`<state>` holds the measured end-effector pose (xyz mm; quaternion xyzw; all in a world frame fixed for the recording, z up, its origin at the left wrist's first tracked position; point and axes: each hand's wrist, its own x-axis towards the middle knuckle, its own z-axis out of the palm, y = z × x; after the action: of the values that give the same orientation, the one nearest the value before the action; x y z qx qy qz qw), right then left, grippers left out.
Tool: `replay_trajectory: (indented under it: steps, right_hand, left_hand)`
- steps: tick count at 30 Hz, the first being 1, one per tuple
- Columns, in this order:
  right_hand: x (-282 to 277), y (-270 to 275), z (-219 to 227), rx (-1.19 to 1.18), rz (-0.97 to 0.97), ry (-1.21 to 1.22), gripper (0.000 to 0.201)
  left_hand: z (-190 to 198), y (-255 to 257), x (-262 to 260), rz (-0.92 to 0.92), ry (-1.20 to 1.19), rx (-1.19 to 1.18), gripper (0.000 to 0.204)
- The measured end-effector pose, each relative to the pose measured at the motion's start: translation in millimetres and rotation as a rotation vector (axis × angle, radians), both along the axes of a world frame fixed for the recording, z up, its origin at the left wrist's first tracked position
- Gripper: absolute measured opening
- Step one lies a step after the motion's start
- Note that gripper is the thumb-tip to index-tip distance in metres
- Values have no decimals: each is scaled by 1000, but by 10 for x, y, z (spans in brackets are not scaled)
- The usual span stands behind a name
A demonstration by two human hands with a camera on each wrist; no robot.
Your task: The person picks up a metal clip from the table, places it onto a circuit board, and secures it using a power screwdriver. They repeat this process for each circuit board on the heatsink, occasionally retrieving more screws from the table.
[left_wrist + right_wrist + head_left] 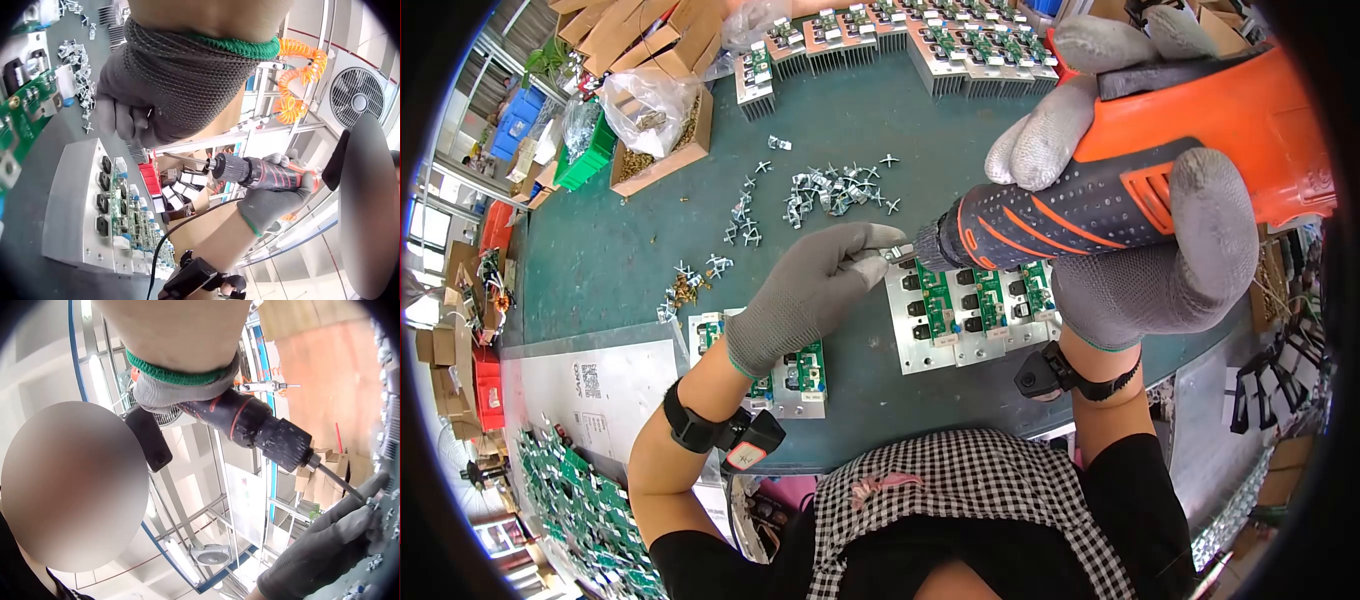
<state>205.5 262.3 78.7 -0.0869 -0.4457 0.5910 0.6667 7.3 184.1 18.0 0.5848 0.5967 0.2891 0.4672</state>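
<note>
My right hand (pixel 1150 285), in a grey glove, grips an orange and black power drill (pixel 1040 215). Its long thin bit (pixel 340 481) shows in the right wrist view, the tip right at the left fingertips. My gloved left hand (pixel 805 290) pinches a small silvery metal piece (pixel 897 254) at that tip, mostly hidden by finger and thumb. Under the drill's front lie aluminium heat sinks (pixel 925 357) side by side, bearing green circuit boards (pixel 938 300) and black components. Another heat sink with boards (pixel 800 408) lies beneath the left forearm.
Loose cross-shaped metal clips (pixel 830 190) form a pile beyond the left hand, with brass-coloured screws (pixel 687 287) to its left. Finished-looking heat sinks (pixel 945 75) line the table's far side. A cardboard box (pixel 690 150) and a green bin (pixel 590 155) stand far left.
</note>
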Motion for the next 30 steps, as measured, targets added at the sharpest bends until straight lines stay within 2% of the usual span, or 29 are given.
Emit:
replay_trajectory:
  steps: [6, 9, 15, 18, 21, 24, 30]
  right_hand:
    - [5, -31, -4, 28, -7, -30, 57]
    - [17, -43, -9, 44, 0, -65, 56]
    - [26, -100, 5, 112, 26, -200, 55]
    - [11, -104, 13, 147, 41, -273, 55]
    - [-4, -86, 26, 169, 38, -319, 54]
    - [-19, -43, 35, 174, 13, -346, 53]
    - [-35, 82, 0, 164, -9, -408, 52]
  left_hand:
    - [-19, -40, 35, 43, -39, -11, 31]
    - [-37, -46, 41, 125, -34, -123, 32]
    - [-46, -78, 120, 185, 18, -69, 32]
    - [12, -39, 117, 128, 154, -48, 31]
    - [-47, -18, 125, 139, 92, -32, 31]
    - [-73, 11, 138, 208, -50, -140, 31]
    - [-160, -9, 114, 248, -201, -176, 40]
